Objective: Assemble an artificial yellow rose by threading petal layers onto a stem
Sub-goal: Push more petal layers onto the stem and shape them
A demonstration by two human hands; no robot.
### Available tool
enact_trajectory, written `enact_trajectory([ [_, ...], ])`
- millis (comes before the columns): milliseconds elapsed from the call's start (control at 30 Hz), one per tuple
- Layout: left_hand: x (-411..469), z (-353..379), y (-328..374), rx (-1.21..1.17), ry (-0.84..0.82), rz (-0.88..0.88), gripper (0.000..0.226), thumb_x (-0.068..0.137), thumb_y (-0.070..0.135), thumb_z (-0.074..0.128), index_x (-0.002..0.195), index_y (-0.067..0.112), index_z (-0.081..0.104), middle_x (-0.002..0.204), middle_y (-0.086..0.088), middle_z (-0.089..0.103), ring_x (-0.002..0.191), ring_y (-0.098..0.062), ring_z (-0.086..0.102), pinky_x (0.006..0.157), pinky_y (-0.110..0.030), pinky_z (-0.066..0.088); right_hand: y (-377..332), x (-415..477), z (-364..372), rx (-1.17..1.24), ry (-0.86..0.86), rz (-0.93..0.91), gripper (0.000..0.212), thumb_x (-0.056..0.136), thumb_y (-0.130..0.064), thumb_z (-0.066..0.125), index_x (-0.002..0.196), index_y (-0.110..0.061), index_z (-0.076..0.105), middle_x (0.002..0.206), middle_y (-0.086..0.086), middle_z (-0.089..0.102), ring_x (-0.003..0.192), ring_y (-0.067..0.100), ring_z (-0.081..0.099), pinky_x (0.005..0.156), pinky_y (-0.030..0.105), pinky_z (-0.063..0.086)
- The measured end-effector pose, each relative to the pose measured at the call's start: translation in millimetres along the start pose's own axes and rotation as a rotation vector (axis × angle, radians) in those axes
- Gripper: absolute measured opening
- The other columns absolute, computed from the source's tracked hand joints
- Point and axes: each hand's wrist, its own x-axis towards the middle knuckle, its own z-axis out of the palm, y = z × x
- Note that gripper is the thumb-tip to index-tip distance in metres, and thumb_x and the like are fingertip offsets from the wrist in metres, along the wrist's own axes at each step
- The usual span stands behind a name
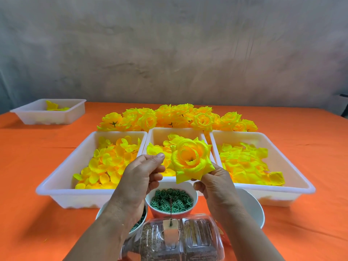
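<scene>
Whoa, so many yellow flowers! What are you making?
A person is putting together fake roses. Their right hand holds a yellow rose from underneath, above the middle tray. The left hand is at its petals; whether it pinches them is unclear. Loose petals fill the left tray and right tray, finished roses are piled behind, and a bowl of green rings sits in front.

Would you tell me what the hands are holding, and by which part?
The right hand holds the yellow rose from beneath; the left hand beside it has an unclear hold.
</scene>
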Motion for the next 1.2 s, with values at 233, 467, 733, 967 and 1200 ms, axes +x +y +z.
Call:
enact_trajectory([
  [233, -4.7, 4.7, 4.0, 0.116, -0.022, 0.037, 0.024, 0.091, 0.028, 0.064, 0.071, 0.018, 0.072, 0.063, 0.006, 0.061, 0.051, -0.005, 0.048, 0.047, -0.015, 0.038, 1.9, -3.2, 0.1, 0.028, 0.006, 0.030, 0.022, 0.077, 0.007, 0.069, 0.071, -0.014, 0.076, 0.064, 0.006, 0.063, 0.054, 0.012, 0.049, 0.049, 0.023, 0.039],
  [467, -4.1, 4.8, 5.9, 0.276, -0.009, 0.146, 0.021, 0.083, 0.033, 0.072, 0.063, 0.030, 0.070, 0.058, 0.013, 0.059, 0.052, -0.004, 0.048, 0.053, -0.019, 0.039, 2.0, -8.3, 4.2, 0.003, 0.023, 0.051, 0.020, 0.079, 0.011, 0.066, 0.073, -0.008, 0.070, 0.061, 0.010, 0.059, 0.053, 0.013, 0.048, 0.047, 0.023, 0.037],
  [733, -2.3, -1.5, 4.5, 0.605, 0.116, 0.310, 0.017, 0.081, 0.031, 0.076, 0.069, 0.025, 0.067, 0.060, 0.013, 0.063, 0.061, -0.005, 0.057, 0.062, -0.026, 0.043, 0.7, -11.1, 5.3, -0.244, 0.071, -0.019, 0.018, 0.082, 0.005, 0.065, 0.071, -0.008, 0.071, 0.053, 0.003, 0.058, 0.043, 0.010, 0.043, 0.044, 0.020, 0.039],
  [967, -13.5, 0.9, 1.4, 0.802, 0.114, 0.625, 0.009, 0.079, 0.035, 0.077, 0.081, 0.035, 0.068, 0.080, 0.013, 0.060, 0.070, -0.005, 0.055, 0.063, -0.015, 0.043, -5.3, -15.0, 11.3, -0.339, 0.070, -0.060, 0.010, 0.083, -0.011, 0.071, 0.072, -0.011, 0.071, 0.052, -0.005, 0.057, 0.048, 0.005, 0.046, 0.049, 0.018, 0.040],
  [1200, -15.6, 0.1, 2.9, 0.748, 0.004, 0.634, 0.026, 0.073, 0.023, 0.084, 0.085, 0.039, 0.068, 0.081, 0.012, 0.066, 0.073, -0.006, 0.062, 0.064, -0.014, 0.049, -3.8, -17.0, 10.7, -0.334, 0.045, -0.012, 0.012, 0.082, -0.015, 0.073, 0.074, -0.007, 0.070, 0.053, -0.002, 0.057, 0.049, 0.009, 0.045, 0.047, 0.020, 0.039],
])
